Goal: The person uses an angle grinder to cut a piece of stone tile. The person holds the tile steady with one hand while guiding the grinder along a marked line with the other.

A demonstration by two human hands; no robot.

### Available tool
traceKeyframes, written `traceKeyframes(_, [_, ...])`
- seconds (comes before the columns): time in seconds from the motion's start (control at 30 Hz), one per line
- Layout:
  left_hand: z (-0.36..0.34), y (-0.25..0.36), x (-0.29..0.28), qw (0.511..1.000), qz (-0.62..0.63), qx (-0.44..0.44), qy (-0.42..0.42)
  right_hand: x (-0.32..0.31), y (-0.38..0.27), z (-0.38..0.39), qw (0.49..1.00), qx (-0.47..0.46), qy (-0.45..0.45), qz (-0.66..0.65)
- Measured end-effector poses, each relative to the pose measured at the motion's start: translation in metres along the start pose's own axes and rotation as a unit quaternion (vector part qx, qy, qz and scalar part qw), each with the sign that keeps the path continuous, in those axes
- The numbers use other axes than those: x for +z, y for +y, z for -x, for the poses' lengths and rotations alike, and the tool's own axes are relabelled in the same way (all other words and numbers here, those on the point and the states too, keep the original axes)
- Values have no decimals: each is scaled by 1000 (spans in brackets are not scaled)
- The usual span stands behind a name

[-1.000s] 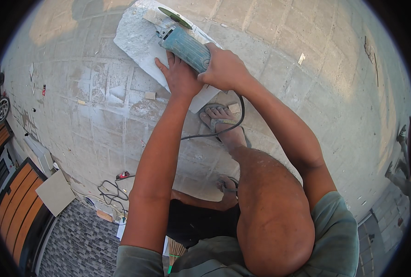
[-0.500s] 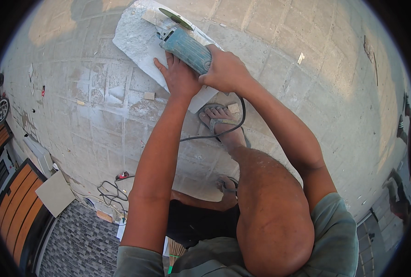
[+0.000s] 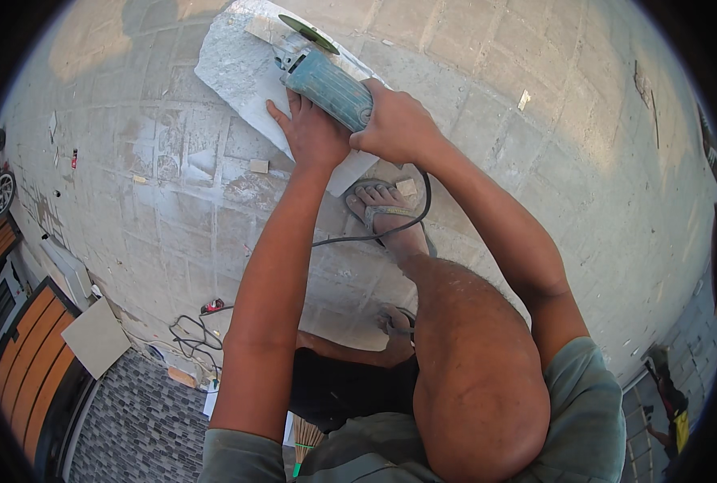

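Note:
My right hand [image 3: 400, 125] is closed round the rear of a blue-green angle grinder [image 3: 330, 88]. The grinder's thin green disc [image 3: 308, 34] stands nearly edge-on over a rough white stone slab [image 3: 233, 64]. Against the slab, partly beneath the grinder body, lies my left hand [image 3: 316, 135] with its visible fingers spread; the others are hidden under the tool. A small beige tile piece [image 3: 263, 30] sits on the slab beside the disc. From the grinder's rear a black cord [image 3: 424, 197] loops down over my sandalled foot [image 3: 386, 211].
Small tile offcuts [image 3: 259, 166] lie on the dusty paved ground. At the lower left are a tangled cable [image 3: 193, 338], a square tile [image 3: 97, 336] and an orange-slatted bench [image 3: 32, 362]. A wheel [image 3: 2, 193] shows at the far left, and a person [image 3: 671, 394] at the right edge.
The grinder and my right hand have shifted very slightly right. My left hand stays almost in place on the slab. People at the right edge have moved.

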State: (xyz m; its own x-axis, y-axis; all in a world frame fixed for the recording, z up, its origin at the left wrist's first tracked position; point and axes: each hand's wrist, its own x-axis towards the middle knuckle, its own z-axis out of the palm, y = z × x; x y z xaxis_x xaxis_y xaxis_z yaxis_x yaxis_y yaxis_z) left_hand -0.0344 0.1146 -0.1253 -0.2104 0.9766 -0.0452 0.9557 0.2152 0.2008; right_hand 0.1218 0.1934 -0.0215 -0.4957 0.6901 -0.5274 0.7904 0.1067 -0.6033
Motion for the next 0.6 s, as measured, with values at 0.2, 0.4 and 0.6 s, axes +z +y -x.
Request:
traceKeyframes(0.2, [-1, 11, -11, 1000, 26, -7, -7, -3, 4, 3, 1000, 5, -2, -3])
traceKeyframes(0.4, [-1, 9, -13, 1000, 16, -11, -10, -2, 2, 5, 1000, 5, 1, 2])
traceKeyframes(0.6, [-3, 10, -15, 999, -3, -15, -30, -4, 4, 8, 1000, 7, -8, -1])
